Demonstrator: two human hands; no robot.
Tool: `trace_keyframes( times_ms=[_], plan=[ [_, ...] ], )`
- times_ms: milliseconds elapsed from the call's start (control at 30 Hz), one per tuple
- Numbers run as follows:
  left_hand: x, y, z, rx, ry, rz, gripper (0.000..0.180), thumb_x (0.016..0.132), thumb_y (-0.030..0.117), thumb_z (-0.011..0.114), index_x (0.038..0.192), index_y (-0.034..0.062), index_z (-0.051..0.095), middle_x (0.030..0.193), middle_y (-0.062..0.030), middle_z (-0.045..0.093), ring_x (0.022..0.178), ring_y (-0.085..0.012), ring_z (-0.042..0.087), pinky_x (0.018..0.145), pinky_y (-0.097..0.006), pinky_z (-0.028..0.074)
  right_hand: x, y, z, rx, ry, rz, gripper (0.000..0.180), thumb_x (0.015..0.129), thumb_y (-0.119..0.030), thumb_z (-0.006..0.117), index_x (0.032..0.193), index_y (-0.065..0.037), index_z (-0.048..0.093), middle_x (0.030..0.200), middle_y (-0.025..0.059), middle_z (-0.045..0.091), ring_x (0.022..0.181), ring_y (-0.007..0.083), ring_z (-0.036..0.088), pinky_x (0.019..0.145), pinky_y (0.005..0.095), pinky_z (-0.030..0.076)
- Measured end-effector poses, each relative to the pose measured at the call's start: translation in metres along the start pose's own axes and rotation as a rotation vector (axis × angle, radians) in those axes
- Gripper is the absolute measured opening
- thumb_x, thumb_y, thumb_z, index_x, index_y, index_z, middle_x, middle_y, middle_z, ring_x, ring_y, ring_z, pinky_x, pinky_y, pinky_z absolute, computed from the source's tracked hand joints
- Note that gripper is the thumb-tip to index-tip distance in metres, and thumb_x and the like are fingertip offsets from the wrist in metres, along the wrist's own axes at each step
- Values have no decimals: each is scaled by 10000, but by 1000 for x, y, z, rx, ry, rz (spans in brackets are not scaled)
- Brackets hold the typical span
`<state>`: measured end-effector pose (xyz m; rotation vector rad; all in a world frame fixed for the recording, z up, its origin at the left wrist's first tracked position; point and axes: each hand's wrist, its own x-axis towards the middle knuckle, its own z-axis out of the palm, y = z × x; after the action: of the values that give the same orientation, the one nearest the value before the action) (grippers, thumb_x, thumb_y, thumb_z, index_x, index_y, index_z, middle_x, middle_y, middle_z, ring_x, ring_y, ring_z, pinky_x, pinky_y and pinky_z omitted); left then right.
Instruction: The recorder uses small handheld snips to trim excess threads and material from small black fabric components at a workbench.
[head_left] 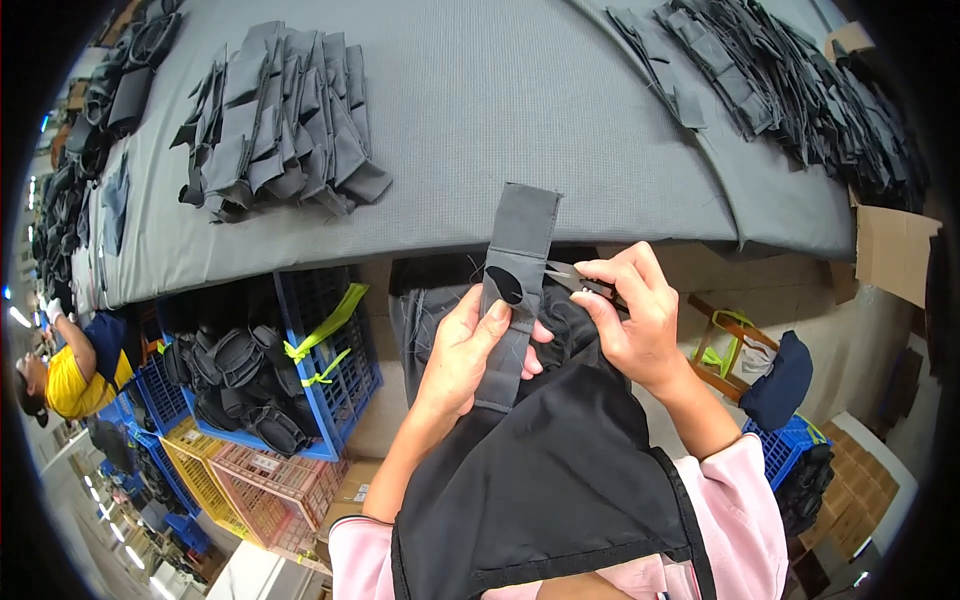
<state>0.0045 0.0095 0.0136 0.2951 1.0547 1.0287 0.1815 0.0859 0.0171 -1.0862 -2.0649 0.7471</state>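
My left hand (468, 345) grips a long grey fabric strip (525, 222) with a round dark opening near its middle. The thumb lies just below that opening, and the strip's upper end reaches over the table edge. In my right hand (637, 318) is a small pair of thread snips (572, 280), closed in by thumb and fingers. Their blades point left at the strip's right edge; whether they touch it I cannot tell. Loose threads show around the strip. Beneath my hands, dark cloth and a black apron (560, 470) cover my lap.
A grey cloth-covered table (450, 120) spans the far side. On it lie a stack of grey strips (285, 120) and a larger pile (790, 90). A blue crate (335, 400) with black pieces stands left, a wooden stool (735, 350) right. A person in yellow (78, 370) is far left.
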Motion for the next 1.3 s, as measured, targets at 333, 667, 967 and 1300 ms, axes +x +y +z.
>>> trace_keyframes(
  times_ms=[333, 667, 967, 1300],
  plan=[
    [-3, 1, 5, -40, -22, -25, 361, 951, 331, 493, 1141, 25, 466, 862, -140, 639, 602, -180, 628, 546, -284, 533, 3, 1, 5, -26, 0, 12, 255, 681, -55, 730, 914, -47, 628, 746, 52, 513, 563, 201, 535, 482, 304, 422],
    [0, 0, 4, -50, 19, -25, 358, 939, 318, 515, 1126, 15, 477, 842, -139, 636, 591, -180, 623, 538, -284, 533, -5, -4, -4, -86, 87, -35, 255, 667, -52, 736, 902, -42, 637, 735, 58, 530, 546, 188, 535, 478, 288, 424],
    [-1, -3, 6, -5, -7, -28, 375, 955, 326, 486, 1158, 14, 437, 880, -146, 641, 615, -162, 623, 563, -270, 525, 3, -7, 4, -43, 77, -79, 212, 674, -36, 719, 870, -38, 638, 698, 52, 510, 532, 199, 524, 469, 294, 420],
    [0, -9, 8, 192, 33, 59, 361, 976, 255, 449, 1235, 10, 390, 862, -108, 648, 613, -123, 608, 567, -247, 510, 10, -2, 16, -150, -42, -173, 343, 632, 23, 717, 956, -51, 633, 786, 76, 555, 588, 206, 565, 506, 302, 454]
  ],
)
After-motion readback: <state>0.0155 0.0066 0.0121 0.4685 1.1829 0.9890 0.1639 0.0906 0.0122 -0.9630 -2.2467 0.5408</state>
